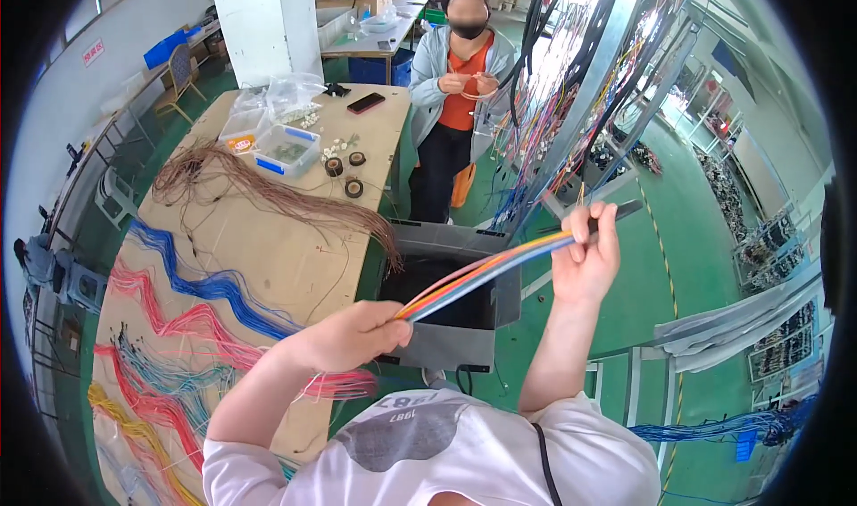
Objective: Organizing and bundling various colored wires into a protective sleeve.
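A bundle of colored wires (491,276), with pink, yellow, orange, white and blue strands, stretches between my hands and rises toward the right. My left hand (361,335) is closed around its lower end. At the upper end, my right hand (585,249) grips the wires with curled fingers. A dark flat piece (630,210) juts out beside the right fingertips; I cannot tell what it is or whether I hold it. Below the bundle stands an open dark grey bin (455,349).
Wooden table (295,265) at left bears blue wires (183,269), red and pink wires, yellow wires, brown wires (259,189), tape rolls (353,187), a plastic box (287,149) and a phone (367,103). Across from me a person (460,87) handles something thin. Hanging wires (571,113) crowd a metal frame.
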Available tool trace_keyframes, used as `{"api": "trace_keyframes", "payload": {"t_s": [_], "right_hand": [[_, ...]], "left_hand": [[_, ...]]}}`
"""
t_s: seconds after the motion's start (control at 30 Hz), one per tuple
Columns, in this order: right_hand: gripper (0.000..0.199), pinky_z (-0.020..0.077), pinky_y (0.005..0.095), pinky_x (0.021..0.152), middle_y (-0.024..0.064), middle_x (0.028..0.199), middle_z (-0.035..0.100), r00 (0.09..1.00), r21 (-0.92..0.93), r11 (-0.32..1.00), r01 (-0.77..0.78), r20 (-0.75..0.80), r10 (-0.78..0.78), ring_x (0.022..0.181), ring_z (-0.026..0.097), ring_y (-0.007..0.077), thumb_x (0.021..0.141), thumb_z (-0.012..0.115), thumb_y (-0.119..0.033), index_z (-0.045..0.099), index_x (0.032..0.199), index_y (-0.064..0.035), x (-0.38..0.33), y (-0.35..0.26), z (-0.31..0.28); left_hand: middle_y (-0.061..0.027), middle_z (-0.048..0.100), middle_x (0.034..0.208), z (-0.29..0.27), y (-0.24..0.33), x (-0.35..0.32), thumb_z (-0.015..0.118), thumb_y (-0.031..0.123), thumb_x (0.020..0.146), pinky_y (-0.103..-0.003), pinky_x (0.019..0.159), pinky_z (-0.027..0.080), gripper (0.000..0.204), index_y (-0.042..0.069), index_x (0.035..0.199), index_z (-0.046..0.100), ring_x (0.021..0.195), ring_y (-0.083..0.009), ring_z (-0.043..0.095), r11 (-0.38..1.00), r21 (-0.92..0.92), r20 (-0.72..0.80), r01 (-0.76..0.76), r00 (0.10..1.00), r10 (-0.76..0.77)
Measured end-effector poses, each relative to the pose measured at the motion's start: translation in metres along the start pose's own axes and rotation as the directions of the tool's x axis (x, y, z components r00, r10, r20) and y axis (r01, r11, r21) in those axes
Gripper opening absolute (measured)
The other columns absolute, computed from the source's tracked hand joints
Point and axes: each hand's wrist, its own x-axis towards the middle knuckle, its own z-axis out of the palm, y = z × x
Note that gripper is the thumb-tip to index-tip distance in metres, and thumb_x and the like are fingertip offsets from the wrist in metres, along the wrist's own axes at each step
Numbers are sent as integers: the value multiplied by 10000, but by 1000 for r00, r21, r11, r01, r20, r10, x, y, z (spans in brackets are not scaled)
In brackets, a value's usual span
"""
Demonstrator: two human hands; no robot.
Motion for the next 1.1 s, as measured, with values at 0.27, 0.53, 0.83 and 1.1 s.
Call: {"api": "trace_keyframes", "payload": {"t_s": [0.27, 0.53, 0.83, 1.1], "right_hand": [[232, 248, 155, 351, 91, 594, 464, 983, -130, 977, -169, 51, 177, 370, 311, 65, 889, 367, -274, 486, 842, -80, -20, 26, 32], [244, 280, 175, 408, 51, 619, 439, 998, 56, 997, -56, -17, 57, 442, 342, 79, 882, 387, -273, 502, 824, -66, -12, 13, 9], [224, 381, 255, 556, 22, 610, 401, 958, 429, 894, -130, -180, 225, 572, 407, 125, 877, 385, -215, 424, 730, -51, 5, 9, 7], [291, 267, 203, 428, -26, 526, 251, 975, 673, 727, -135, -41, 219, 468, 262, 72, 868, 393, -244, 327, 627, -94, 12, -1, -8]], "left_hand": [[35, 413, 620, 28, 37, 18, 419, 221, 853, -204, 471, 313, 206, 43, 774, 487, 544, -46, 357, 929, 331, -97, -163, 974, 205], [46, 364, 586, 14, 20, 20, 405, 225, 875, -191, 436, 260, 246, 32, 760, 505, 506, -35, 310, 993, -67, 36, -93, 995, 96], [14, 372, 552, 17, 21, 18, 428, 165, 859, -220, 445, 301, 182, 21, 898, 532, 495, -74, 348, 990, 38, -155, -139, 978, 143], [-151, 524, 729, 50, 10, 39, 525, 30, 763, -351, 551, 428, 220, 20, 983, 530, 638, -317, 525, 516, 823, -300, -237, 590, 749]]}}
